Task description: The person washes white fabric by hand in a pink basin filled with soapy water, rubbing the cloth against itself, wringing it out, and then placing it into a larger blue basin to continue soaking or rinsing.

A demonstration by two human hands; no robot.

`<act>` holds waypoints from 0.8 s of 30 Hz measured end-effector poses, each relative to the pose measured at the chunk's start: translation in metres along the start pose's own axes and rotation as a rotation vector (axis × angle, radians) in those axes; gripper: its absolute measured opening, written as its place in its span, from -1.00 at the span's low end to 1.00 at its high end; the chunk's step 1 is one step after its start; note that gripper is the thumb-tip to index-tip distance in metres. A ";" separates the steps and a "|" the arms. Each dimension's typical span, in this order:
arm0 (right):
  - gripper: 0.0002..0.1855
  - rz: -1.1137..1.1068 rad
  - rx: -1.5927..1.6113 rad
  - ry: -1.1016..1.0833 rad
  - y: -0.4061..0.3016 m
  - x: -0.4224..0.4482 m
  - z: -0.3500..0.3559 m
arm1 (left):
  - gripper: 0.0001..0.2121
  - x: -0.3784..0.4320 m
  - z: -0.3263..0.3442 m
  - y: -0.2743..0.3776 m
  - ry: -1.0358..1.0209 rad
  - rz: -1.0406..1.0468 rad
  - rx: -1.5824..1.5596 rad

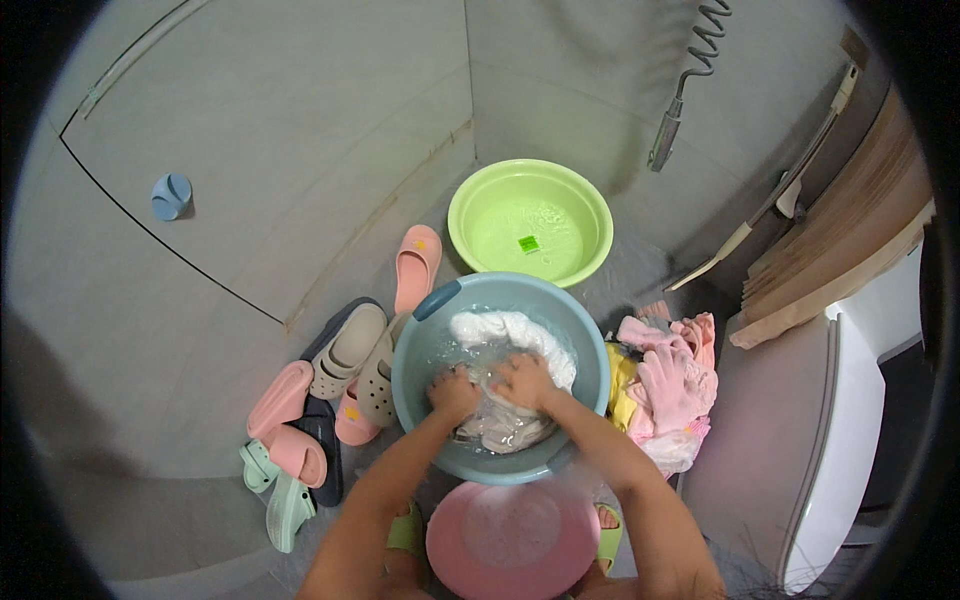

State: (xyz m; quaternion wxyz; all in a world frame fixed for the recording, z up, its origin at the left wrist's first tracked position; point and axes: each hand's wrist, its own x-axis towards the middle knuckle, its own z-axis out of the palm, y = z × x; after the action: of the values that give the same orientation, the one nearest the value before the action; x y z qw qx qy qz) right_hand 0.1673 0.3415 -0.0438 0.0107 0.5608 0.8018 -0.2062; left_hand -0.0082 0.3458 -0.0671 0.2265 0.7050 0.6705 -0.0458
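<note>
A blue plastic basin (pixel 598 367) holds water and a wet white cloth (pixel 517 330), part of which looks greyish under the water near the front. Both of my hands are down in this basin. My left hand (pixel 454 391) is at the water on the left, its fingers partly under the surface. Close beside it, my right hand (pixel 525 381) rests with fingers spread at the cloth's inner edge. Whether either hand grips fabric cannot be seen through the water. A pink basin (pixel 514 536) stands between my feet, and a light green basin (pixel 532 217) with water lies beyond the blue one.
Pink and yellow clothes (pixel 667 382) are heaped right of the blue basin. Slippers and clogs (pixel 349 349) crowd its left side. A shower hose (pixel 677 112) hangs on the far wall. A white fixture (pixel 829 457) and a long-handled tool (pixel 784 184) stand at the right.
</note>
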 end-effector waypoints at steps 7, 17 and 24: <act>-0.58 0.153 0.023 -0.176 0.020 0.011 0.016 | -0.50 0.019 0.001 -0.021 0.089 -0.092 -0.679; -0.67 0.027 -0.008 0.055 0.000 0.019 0.034 | -0.30 -0.011 0.042 0.006 -0.039 -0.189 -1.304; -0.66 0.147 0.983 0.319 -0.066 0.007 0.028 | -0.48 0.019 0.042 -0.001 -0.648 -0.130 -2.197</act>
State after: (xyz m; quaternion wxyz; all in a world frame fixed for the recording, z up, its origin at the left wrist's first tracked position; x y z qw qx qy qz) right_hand 0.0986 0.3196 -0.0499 -0.3617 0.5788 0.5603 -0.4693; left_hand 0.0033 0.3475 -0.1122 0.8788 0.0455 0.2938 0.3734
